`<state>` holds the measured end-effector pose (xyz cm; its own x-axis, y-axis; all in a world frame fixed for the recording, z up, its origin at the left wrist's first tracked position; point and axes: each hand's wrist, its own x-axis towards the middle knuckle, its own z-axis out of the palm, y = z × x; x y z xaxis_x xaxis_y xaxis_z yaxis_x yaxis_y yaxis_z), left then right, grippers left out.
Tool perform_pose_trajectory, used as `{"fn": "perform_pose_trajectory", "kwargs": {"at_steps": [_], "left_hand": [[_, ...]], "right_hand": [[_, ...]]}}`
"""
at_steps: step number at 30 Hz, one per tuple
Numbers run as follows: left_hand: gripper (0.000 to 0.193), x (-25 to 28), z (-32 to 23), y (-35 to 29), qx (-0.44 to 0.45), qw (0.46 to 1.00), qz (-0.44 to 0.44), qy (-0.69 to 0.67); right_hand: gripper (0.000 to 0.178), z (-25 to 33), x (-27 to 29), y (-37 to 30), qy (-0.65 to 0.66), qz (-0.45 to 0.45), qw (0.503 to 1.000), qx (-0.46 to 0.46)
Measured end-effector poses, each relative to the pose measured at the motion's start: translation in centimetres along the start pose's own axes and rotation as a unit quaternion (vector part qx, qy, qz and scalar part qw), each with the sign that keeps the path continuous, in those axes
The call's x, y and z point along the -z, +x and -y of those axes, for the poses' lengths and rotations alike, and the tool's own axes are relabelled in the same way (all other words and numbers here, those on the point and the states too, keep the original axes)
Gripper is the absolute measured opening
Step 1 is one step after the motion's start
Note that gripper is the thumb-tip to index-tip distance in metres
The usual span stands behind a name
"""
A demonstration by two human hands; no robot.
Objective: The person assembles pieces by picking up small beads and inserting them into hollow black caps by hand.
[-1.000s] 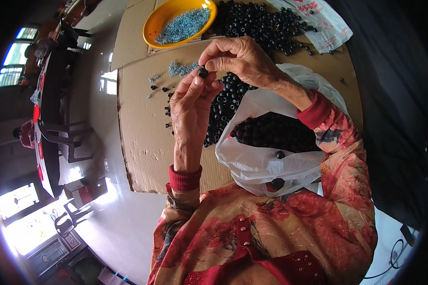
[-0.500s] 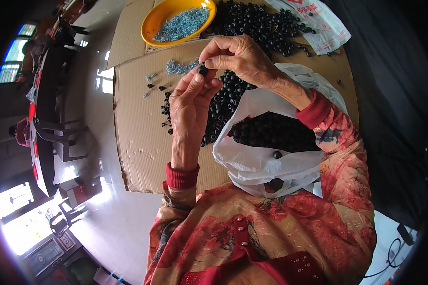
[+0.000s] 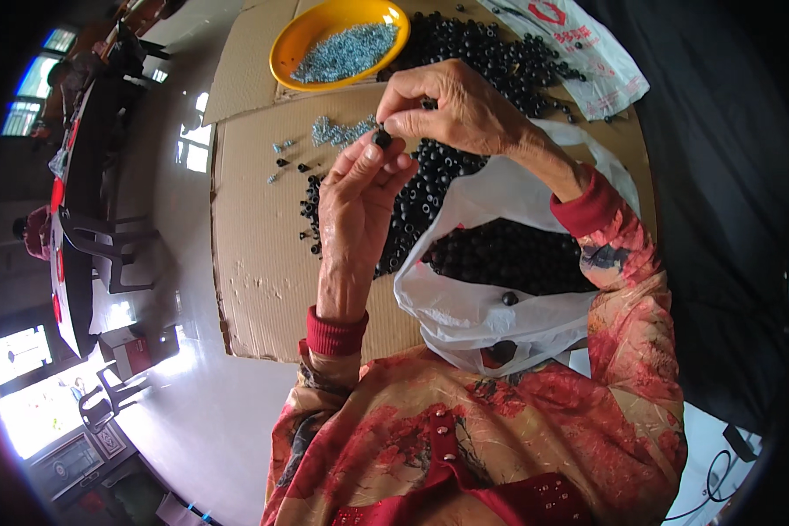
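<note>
My left hand pinches a small round black knob between thumb and fingers, over the cardboard. Just above that knob, my right hand has its thumb and forefinger pressed together; whatever they grip is hidden. Loose black knobs, some with a round hole showing, lie under and beside my hands. Small silvery-blue screws sit in a little heap past my left fingertips. Beneath my right forearm stands an open white plastic bag with many black knobs inside.
A yellow bowl full of small screws stands at the far side. To its right, more black knobs are spread beside a flat printed white bag. Cardboard covers the work surface. Dark cloth hangs at the right; chairs stand at the left.
My right fingertips have lifted slightly off the knob's side to its top. The left hand still holds the knob. The whole view has shifted a little.
</note>
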<state>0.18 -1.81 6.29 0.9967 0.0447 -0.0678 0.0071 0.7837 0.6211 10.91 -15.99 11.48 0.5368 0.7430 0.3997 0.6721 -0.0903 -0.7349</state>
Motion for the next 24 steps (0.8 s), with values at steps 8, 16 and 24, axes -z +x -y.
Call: {"fn": "perform_pose_trajectory", "kwargs": {"at_steps": [8, 16, 24], "left_hand": [[0.022, -1.3, -0.4, -1.1, 0.004, 0.998, -0.014, -0.066], [0.022, -2.5, -0.8, -1.6, 0.004, 0.995, -0.03, -0.094], [0.022, -2.8, 0.3, -2.0, 0.067, 0.989, -0.009, -0.131]], "right_hand": [[0.013, 2.3, 1.1, 1.0, -0.043, 0.055, 0.994, 0.08], [0.021, 3.7, 0.4, 0.3, -0.156, 0.024, 0.968, 0.194], [0.03, 3.8, -0.6, -2.5, -0.171, -0.071, 0.97, 0.157]]}}
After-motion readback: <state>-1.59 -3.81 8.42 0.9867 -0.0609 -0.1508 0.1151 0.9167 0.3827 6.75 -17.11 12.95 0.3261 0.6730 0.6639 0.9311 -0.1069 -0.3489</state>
